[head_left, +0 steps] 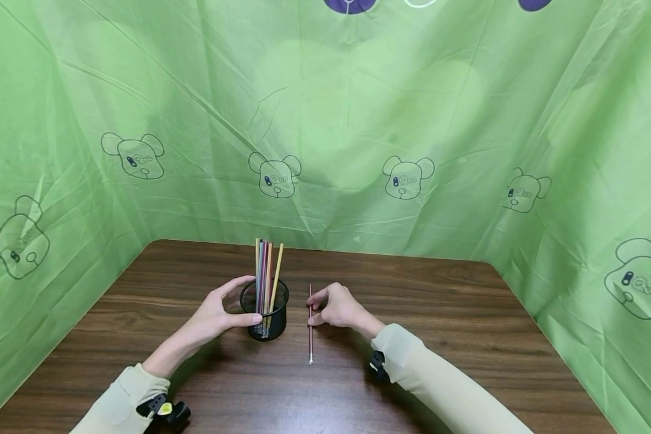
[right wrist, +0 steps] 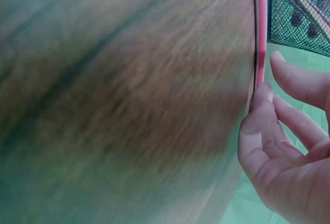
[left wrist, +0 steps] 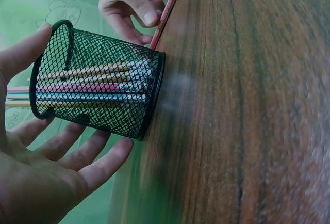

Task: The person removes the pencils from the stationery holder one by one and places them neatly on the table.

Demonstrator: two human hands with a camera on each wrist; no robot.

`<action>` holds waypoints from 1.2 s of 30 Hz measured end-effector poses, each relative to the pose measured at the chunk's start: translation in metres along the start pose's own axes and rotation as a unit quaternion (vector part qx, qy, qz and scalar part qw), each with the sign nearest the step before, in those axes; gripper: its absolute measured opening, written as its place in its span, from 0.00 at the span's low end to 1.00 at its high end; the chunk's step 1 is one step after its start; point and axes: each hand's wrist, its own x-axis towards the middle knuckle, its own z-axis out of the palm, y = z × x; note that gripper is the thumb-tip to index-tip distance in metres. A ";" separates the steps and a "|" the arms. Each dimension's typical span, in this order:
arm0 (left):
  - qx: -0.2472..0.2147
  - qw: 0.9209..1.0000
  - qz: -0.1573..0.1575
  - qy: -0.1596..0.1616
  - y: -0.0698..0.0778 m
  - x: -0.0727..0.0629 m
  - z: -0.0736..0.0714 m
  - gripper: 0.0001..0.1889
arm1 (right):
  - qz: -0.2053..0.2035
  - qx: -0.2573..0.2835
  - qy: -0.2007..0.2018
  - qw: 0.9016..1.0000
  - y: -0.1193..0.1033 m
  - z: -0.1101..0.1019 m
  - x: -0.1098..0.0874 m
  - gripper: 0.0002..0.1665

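A black mesh pencil cup [head_left: 275,325] stands upright on the table with several thin coloured pencils [head_left: 266,271] in it. My left hand [head_left: 213,314] holds the cup from the left, thumb at the near side of the rim and fingers spread around the far side. To the right of the cup lies a thin red pencil [head_left: 311,343], pointing away from me, its pale end nearest. My right hand [head_left: 337,307] is beside this pencil, with thumb and forefinger spaced apart along its length. In the right wrist view, fingertips [right wrist: 265,92] are right at the pencil.
The dark wood-grain table [head_left: 439,337] reaches back to a green cloth [head_left: 347,120] printed with bear heads, which hangs around its back and sides. A black wrist device [head_left: 163,410] is strapped on the left sleeve, and another [head_left: 378,364] on the right.
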 end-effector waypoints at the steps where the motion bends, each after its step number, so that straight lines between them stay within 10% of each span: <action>1: 0.000 1.000 0.000 0.000 0.000 0.000 0.000 0.44 | 0.000 0.000 0.002 1.000 0.000 0.000 0.000 0.21; 36: 0.010 1.000 -0.003 -0.007 0.000 0.002 -0.004 0.44 | -0.026 0.054 0.025 0.998 -0.026 -0.045 -0.012 0.17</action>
